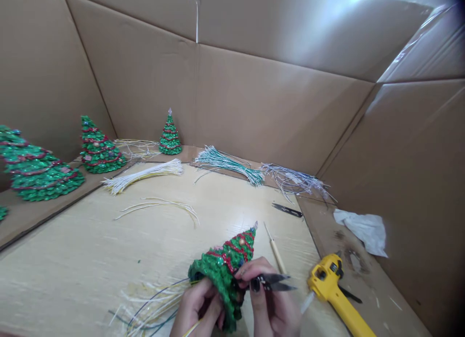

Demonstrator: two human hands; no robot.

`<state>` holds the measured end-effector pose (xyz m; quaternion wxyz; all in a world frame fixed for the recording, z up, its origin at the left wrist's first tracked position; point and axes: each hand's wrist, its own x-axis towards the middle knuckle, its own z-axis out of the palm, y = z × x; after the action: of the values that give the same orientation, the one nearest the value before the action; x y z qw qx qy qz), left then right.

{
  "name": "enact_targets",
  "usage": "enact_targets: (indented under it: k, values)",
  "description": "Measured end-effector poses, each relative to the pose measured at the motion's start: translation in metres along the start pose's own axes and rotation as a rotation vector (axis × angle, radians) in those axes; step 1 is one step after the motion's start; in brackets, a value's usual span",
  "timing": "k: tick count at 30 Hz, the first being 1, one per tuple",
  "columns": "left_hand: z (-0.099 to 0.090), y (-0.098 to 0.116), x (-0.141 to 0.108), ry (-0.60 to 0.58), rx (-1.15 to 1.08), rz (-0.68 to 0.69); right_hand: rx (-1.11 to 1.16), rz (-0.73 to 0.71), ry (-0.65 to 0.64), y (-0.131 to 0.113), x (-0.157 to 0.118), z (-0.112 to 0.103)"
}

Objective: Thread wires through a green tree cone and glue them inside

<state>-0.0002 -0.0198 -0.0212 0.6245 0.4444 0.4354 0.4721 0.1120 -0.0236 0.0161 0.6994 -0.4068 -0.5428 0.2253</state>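
Observation:
A small green Christmas tree (232, 254) with red garlands lies tilted in front of me, its tip toward the upper right. My left hand (199, 308) is closed on the rim of its hollow base, and a yellow-white wire runs out below the fingers. White, yellow, blue and green wires (156, 305) trail from the base to the left. Closed around dark thread snips (276, 281), my right hand (269, 298) has its fingertips against the tree's side. The snips' blades point right, away from the tree. What those fingertips touch is hidden.
More trees (103, 148) stand at the left and back. Bundles of white-yellow (145, 176), green (228, 165) and lilac wires (296, 179) lie behind. At the right are other snips (286, 210), an awl (275, 249), a yellow glue gun (332, 288) and white tissue (365, 228). Cardboard walls (254, 109) surround the table.

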Motion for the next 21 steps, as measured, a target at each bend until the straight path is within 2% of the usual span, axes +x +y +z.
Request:
enact_targets:
  k: [4,9,11,13,16,19,21]
  values:
    - [0.001,0.000,0.001,-0.002,-0.023,-0.009,0.031,0.059,0.030,0.001,-0.002,0.000]
    - [0.001,-0.002,0.004,-0.026,-0.045,0.024,0.068,0.278,0.173,0.008,-0.008,-0.002]
    - [0.001,-0.004,0.005,-0.049,-0.053,0.035,0.072,0.268,0.207,0.008,-0.008,-0.003]
    - [0.000,-0.005,0.006,-0.079,-0.056,0.047,0.042,0.200,0.208,0.006,-0.008,-0.006]
    - [0.000,-0.005,0.008,-0.109,-0.050,0.071,-0.092,0.122,0.144,0.001,-0.008,-0.018]
    - [0.000,-0.006,0.009,-0.106,-0.048,0.105,-0.304,0.157,0.005,-0.004,-0.011,-0.037]
    - [0.001,-0.007,0.010,-0.100,-0.043,0.122,-0.441,0.131,-0.086,-0.007,-0.010,-0.050]
